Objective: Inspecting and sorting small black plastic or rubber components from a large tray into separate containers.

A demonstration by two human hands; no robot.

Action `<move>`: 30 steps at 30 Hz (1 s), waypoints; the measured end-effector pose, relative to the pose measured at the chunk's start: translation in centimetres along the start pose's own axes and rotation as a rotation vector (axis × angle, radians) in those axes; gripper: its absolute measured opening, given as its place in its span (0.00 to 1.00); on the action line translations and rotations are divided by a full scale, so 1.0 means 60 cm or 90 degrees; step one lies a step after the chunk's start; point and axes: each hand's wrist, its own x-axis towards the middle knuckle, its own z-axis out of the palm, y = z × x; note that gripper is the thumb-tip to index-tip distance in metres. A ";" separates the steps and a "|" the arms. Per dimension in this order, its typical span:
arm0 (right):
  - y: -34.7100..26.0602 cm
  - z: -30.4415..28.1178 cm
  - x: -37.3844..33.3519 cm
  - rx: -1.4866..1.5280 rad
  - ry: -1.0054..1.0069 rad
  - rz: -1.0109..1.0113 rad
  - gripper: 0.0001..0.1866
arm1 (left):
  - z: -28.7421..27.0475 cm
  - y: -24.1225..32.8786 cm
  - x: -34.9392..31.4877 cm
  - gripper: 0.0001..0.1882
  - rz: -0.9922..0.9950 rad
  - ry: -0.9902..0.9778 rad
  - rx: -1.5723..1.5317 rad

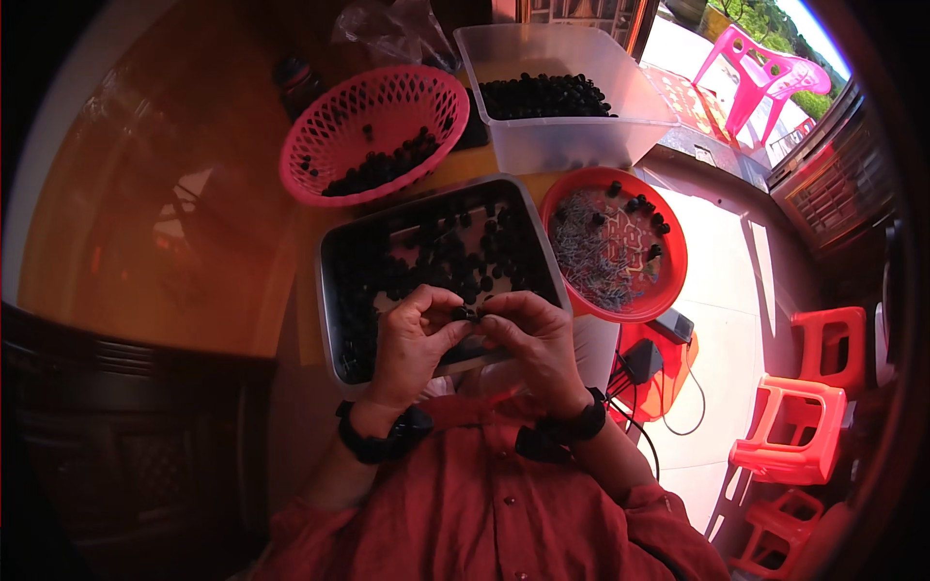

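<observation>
Thumb and forefinger of my left hand (pixel 412 339) pinch a small black part (pixel 466 314) above the near edge of a grey metal tray (pixel 327 281). My right hand (pixel 535 339) meets it from the other side, its fingertips closed at the same part; whether they hold a separate tiny piece is too small to tell. Many loose black parts (pixel 426 247) lie scattered in the tray. To its right, a red round plate (pixel 678 261) holds a heap of thin silvery metal pieces (pixel 596 252) and several black parts along its rim.
Behind the tray stand a pink lattice basket (pixel 320 116) and a clear plastic bin (pixel 581 145), both holding black parts. A wooden tabletop (pixel 194 213) spreads left. At right are red stools (pixel 794 426), a black adapter with cables (pixel 642 360), and a pink chair (pixel 760 77) outside.
</observation>
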 end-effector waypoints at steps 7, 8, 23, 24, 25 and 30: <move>0.011 0.006 0.001 -0.049 0.000 -0.013 0.07 | -0.004 0.010 -0.007 0.10 -0.048 -0.049 -0.134; 0.010 0.008 0.001 -0.029 -0.001 -0.013 0.07 | -0.006 0.009 -0.008 0.10 -0.049 -0.054 -0.146; 0.014 0.001 0.001 -0.239 0.001 -0.092 0.09 | -0.016 -0.020 -0.005 0.10 -0.079 -0.073 -0.243; 0.014 0.001 0.001 -0.240 0.001 -0.092 0.09 | -0.016 -0.019 -0.005 0.09 -0.073 -0.077 -0.222; 0.014 0.002 0.002 -0.219 0.011 -0.078 0.09 | -0.016 -0.017 -0.005 0.09 -0.072 -0.077 -0.222; 0.008 0.000 0.001 -0.164 0.014 -0.021 0.08 | -0.012 -0.017 -0.006 0.09 -0.019 -0.077 -0.206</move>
